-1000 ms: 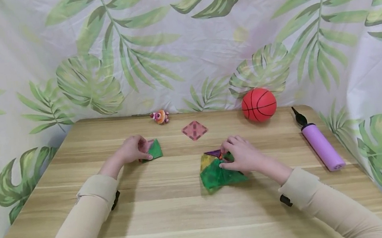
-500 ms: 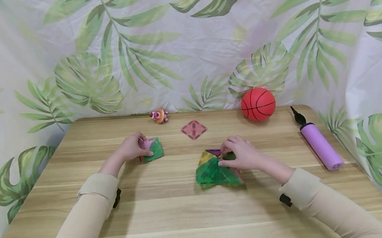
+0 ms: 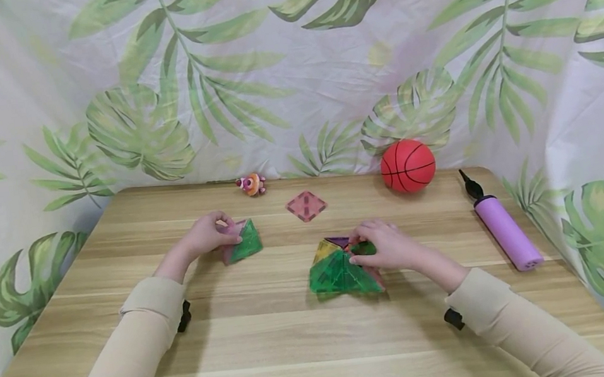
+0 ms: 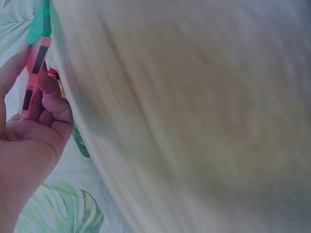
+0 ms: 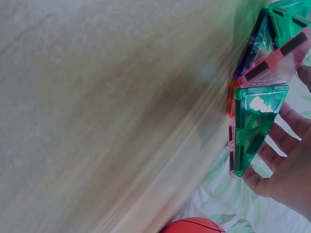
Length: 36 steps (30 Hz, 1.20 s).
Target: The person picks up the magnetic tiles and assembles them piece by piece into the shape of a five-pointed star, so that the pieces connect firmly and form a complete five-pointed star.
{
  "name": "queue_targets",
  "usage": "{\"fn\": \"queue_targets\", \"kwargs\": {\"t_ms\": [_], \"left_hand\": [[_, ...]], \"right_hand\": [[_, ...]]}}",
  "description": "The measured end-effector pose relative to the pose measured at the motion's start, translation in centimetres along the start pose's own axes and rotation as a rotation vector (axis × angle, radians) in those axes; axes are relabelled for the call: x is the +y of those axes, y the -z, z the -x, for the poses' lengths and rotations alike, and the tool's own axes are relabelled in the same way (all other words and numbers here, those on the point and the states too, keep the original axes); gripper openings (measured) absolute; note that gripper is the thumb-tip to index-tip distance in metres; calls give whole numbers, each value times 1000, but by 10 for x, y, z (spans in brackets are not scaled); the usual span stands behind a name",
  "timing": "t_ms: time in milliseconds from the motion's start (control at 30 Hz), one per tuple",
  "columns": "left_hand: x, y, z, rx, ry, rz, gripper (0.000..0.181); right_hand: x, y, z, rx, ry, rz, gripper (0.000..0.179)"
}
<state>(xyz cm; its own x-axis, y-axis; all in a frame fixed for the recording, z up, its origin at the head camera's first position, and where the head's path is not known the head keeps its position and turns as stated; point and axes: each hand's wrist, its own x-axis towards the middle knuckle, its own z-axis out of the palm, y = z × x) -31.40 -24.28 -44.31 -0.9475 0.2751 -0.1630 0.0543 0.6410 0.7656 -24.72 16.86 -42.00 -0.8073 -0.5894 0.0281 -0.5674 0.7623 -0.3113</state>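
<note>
My left hand (image 3: 206, 233) pinches a small pair of see-through magnetic tiles, one pink and one green (image 3: 248, 245), at the left of the table. In the left wrist view the thumb and bent fingers grip the pink tile (image 4: 39, 56) on edge, the green one (image 4: 40, 24) joined beyond it. Right of centre, my right hand (image 3: 386, 246) holds the top of a pointed cluster of magnetic tiles (image 3: 342, 274), green, yellow, purple and pink. The right wrist view shows its fingers around the far side of a green triangle tile (image 5: 255, 121) in that cluster; their tips are partly hidden.
A flat pink diamond of tiles (image 3: 307, 205) lies between and beyond the hands. Farther back are a small toy figure (image 3: 252, 185) and a red ball (image 3: 408, 165). A purple hand pump (image 3: 508, 231) lies at the right on the wooden table (image 3: 278, 357).
The left hand has tilted its tile pair, so more of the pink tile shows below. The right hand's cluster turned and shifted slightly left early on, then stayed nearly still.
</note>
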Motion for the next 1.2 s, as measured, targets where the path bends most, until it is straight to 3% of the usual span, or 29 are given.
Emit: {"fn": "queue_targets", "kwargs": {"t_ms": [300, 533, 800, 1000, 1200], "left_hand": [[19, -4, -1, 9, -7, 58, 46], [55, -14, -2, 31, -55, 126, 45], [103, -35, -8, 52, -135, 209, 38], [130, -56, -15, 59, -198, 269, 33], [143, -74, -21, 56, -207, 322, 33]], "right_hand": [[-1, -2, 0, 15, -12, -9, 38], [0, 3, -6, 51, 29, -47, 42], [-8, 20, -27, 149, 80, -249, 32], [-18, 29, -40, 177, 15, -419, 28], [-19, 31, -48, 194, -70, -574, 31]]}}
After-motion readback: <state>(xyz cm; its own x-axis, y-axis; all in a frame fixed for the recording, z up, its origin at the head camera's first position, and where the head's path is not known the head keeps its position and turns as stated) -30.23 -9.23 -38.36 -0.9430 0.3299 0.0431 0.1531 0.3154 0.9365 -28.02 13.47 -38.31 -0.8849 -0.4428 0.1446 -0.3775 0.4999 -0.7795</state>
